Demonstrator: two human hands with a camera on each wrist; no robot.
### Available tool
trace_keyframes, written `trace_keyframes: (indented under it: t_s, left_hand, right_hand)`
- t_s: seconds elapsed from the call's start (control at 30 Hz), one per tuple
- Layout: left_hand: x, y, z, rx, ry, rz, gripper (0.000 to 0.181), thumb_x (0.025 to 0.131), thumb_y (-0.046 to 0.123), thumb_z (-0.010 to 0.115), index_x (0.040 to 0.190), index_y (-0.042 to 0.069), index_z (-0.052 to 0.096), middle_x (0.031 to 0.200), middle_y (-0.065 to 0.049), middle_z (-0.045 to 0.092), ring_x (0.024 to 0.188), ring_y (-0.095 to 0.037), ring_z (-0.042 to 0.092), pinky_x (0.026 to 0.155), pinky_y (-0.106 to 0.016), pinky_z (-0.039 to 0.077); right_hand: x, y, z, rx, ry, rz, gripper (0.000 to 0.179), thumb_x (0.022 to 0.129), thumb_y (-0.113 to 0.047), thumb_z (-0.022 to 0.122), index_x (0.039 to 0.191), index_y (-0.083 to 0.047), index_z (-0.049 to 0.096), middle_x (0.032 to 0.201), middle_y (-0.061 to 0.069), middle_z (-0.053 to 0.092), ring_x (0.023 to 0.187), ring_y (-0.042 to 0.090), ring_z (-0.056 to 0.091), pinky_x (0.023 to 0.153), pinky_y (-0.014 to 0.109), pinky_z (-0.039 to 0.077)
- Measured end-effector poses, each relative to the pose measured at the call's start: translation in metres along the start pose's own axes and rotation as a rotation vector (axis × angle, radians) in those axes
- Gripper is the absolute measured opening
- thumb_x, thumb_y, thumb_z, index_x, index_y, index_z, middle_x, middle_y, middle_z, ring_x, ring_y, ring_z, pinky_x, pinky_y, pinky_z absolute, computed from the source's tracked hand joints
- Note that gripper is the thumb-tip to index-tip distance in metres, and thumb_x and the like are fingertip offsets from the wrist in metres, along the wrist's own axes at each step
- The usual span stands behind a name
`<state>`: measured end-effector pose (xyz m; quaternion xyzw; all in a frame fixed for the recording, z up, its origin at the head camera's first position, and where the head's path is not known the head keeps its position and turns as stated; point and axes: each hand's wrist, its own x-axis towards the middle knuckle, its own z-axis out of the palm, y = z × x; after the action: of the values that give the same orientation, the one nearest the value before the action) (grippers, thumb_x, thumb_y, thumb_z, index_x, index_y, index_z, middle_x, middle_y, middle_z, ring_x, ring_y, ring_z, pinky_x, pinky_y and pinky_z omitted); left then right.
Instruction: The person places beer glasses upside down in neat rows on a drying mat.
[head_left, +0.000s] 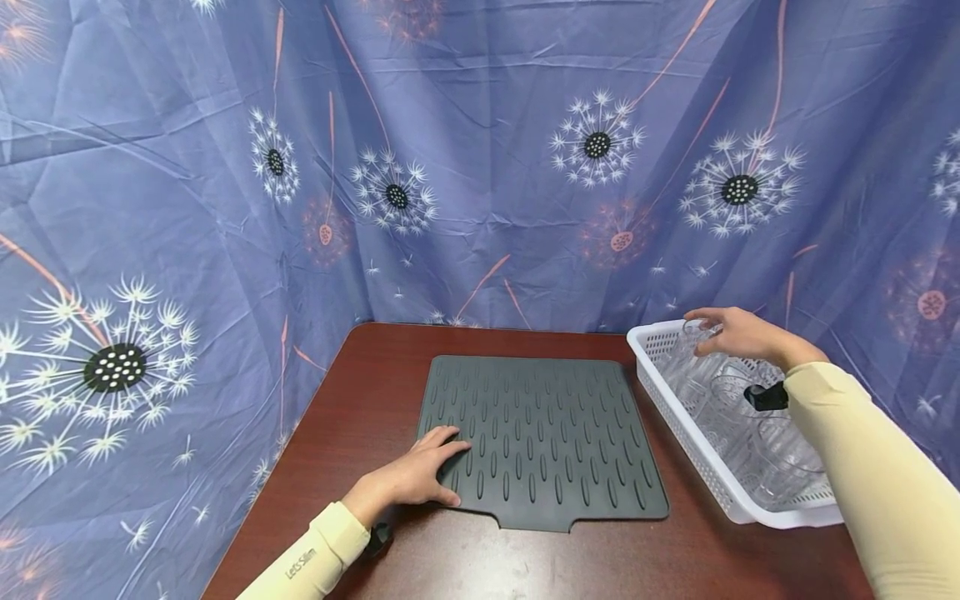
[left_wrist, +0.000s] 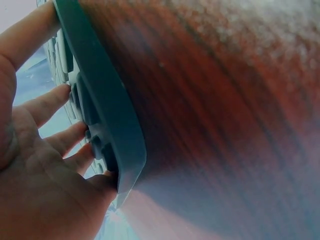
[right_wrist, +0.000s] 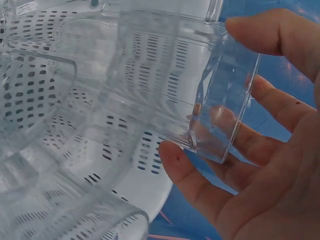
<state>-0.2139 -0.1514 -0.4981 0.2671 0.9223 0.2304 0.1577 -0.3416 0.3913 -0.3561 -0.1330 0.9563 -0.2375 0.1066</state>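
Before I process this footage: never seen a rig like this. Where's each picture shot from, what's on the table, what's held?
There is no robot here, just a person's two bare hands. The wide picture comes from a camera on the head, looking forward and down. The close-ups come from cameras on the left and right wrists, each watching its own hand.

On the reddish-brown table lies a dark grey rectangular mat with raised oval ridges. To its right is a white perforated basket holding several clear tumblers.

The left hand rests on the mat's near left corner, holding nothing. The right hand has thumb and fingers around the end of one clear tumbler at the basket's far end.
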Motion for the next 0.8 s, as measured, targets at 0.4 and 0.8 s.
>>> trace_keyframes:
  t_s: [0.4,0.8]
  left_hand:
    - [0.002,-0.003,0.002,0.019,0.019,0.004,0.083,0.081,0.036,0.085,0.151,0.016,0.047,0.164,-0.013,0.026,0.153,-0.037,0.019,0.114,-0.060,0.032]
    - [0.003,-0.002,0.001,0.037,0.034,0.023,0.084,0.080,0.036,0.086,0.151,0.013,0.047,0.163,-0.014,0.027,0.152,-0.038,0.021,0.115,-0.059,0.032]
  right_hand:
    - [-0.009,-0.014,-0.018,-0.039,0.079,-0.047,0.070,0.090,-0.020,0.075,0.148,0.001,0.043,0.136,0.037,0.050,0.117,0.051,0.056,0.090,0.059,0.048]
    - [-0.019,-0.032,-0.036,-0.022,0.109,-0.056,0.068,0.093,-0.021,0.073,0.151,-0.004,0.041,0.138,0.033,0.050,0.120,0.048,0.057,0.088,0.056,0.050]
